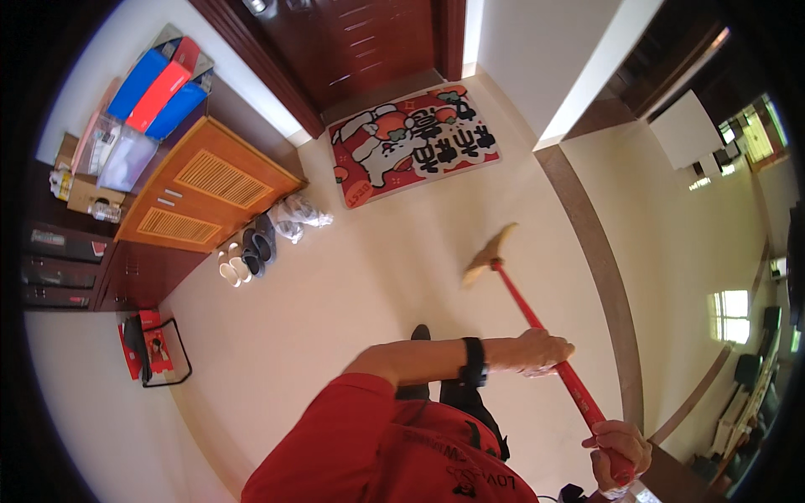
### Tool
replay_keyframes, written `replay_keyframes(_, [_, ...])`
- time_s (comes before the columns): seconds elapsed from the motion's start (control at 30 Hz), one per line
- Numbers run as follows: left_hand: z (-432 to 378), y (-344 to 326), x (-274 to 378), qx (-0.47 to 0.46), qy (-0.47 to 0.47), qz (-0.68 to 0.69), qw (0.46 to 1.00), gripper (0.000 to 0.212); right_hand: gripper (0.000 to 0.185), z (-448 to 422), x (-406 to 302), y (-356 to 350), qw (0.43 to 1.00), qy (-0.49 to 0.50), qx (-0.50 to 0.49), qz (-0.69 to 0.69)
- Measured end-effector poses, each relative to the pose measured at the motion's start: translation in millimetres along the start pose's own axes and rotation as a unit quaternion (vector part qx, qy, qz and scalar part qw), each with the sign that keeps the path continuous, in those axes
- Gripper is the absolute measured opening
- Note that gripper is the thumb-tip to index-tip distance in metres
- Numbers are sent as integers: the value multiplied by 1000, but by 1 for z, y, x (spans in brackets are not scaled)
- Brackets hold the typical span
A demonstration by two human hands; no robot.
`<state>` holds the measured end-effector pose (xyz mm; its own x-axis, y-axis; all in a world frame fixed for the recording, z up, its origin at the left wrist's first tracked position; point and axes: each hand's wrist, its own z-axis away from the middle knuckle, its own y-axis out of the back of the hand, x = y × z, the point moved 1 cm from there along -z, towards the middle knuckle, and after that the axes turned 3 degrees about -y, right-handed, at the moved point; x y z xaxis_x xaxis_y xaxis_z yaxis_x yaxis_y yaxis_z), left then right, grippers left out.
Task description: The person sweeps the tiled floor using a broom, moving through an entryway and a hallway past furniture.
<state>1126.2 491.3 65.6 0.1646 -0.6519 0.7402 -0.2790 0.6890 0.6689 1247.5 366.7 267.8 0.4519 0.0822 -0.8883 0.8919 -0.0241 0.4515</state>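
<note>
Both my hands are on the red handle point(582, 393) of a broom, which slants across the view from lower right to the middle. My left hand point(538, 352) wraps the handle partway along, with a black band point(473, 361) around that wrist. Near the top end of the handle, my right hand point(619, 449) grips it. The broom's straw-coloured head point(489, 256) is over the pale tiled floor point(377, 270), slightly blurred. Any dirt by the bristles is too small to tell.
A patterned doormat point(415, 144) lies before a dark red door point(358, 50). Left stands a wooden shoe cabinet point(204, 188), with shoes point(251, 251) and a plastic bag point(299, 217) at its foot. A red box point(151, 352) and a black-framed item point(182, 358) are by the left wall.
</note>
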Motion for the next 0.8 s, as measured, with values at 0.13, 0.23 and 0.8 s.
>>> replay_keyframes(0.13, [51,5,10,6,77,16,997,32,22,-6,14,21,992,-32,-102,-72])
replay_keyframes(0.23, [106,0,-3,2,200,29,979,26,22,-18,56,-6,963,-95,-200,-156])
replay_keyframes(0.8, [-43,-145,-45,-159,70,187,967,37,18,24,117,77,981,-142,-108,-79])
